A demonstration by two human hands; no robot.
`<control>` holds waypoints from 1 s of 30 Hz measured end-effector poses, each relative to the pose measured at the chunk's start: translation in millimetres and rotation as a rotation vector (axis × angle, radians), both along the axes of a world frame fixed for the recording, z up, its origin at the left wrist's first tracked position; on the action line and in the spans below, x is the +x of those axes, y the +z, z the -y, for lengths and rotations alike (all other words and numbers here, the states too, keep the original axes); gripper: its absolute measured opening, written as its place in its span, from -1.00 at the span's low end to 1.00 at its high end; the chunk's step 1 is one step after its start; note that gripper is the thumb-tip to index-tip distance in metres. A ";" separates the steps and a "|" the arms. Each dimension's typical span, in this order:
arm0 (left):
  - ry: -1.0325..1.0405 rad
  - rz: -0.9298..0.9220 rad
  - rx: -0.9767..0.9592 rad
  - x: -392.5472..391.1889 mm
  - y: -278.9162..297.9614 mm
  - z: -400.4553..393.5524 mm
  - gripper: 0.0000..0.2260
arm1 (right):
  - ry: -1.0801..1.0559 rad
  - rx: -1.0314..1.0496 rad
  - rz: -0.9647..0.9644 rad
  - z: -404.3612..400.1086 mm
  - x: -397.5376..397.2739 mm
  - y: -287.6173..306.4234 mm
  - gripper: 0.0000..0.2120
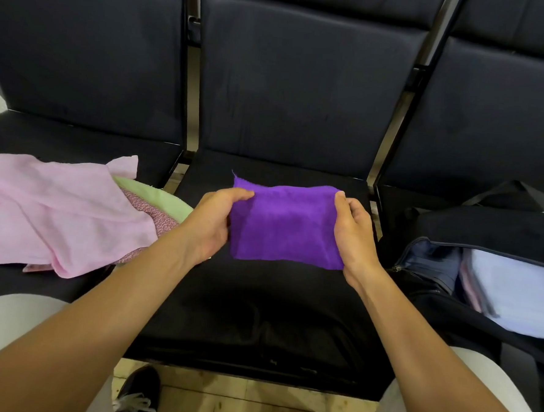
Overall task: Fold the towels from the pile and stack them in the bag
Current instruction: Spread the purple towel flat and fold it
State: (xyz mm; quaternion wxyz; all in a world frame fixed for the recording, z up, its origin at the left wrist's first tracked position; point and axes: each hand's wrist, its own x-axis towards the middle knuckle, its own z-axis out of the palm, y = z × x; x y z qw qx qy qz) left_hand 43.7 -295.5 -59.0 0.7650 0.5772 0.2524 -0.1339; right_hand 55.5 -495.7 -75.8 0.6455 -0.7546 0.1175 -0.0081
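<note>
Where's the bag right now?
In the head view the bag lies open on the right-hand seat, just right of the right hand holding the purple towel, with folded towels already inside.

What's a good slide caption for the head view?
Both hands hold a folded purple towel between pile and bag.

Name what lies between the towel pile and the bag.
In the head view: the middle seat, with the purple towel held over it between left hand and right hand.
</note>
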 end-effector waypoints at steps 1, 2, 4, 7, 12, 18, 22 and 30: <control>0.013 -0.018 0.011 -0.2 -0.1 2.0 -0.72 | -0.003 0.012 -0.027 -0.7 -0.1 0.5 -0.59; 0.019 -0.033 0.048 -0.5 -1.3 3.9 -0.72 | 0.004 0.008 -0.054 -1.4 -0.4 0.8 -0.56; 0.033 -0.019 0.131 -0.8 -6.0 7.7 -0.73 | 0.028 -0.041 -0.087 -2.5 -1.0 -0.2 -0.57; 0.070 0.073 0.227 -3.7 -10.2 14.2 -0.78 | 0.024 -0.111 -0.063 -2.1 -0.1 -3.8 -0.66; 0.157 0.178 0.321 -3.8 -10.6 16.9 -0.84 | -0.013 -0.153 0.004 -0.8 4.9 -7.4 -0.74; 0.062 0.183 0.366 -1.9 -10.3 16.2 -0.83 | 0.007 -0.183 0.001 3.3 6.1 -7.5 -0.81; 0.015 0.194 0.300 -4.5 -7.5 16.2 -0.76 | 0.025 -0.126 0.003 11.0 2.4 -2.7 -0.80; -0.190 0.319 0.219 -20.6 3.5 30.3 -0.66 | 0.087 -0.207 0.046 42.0 -12.6 10.1 -0.74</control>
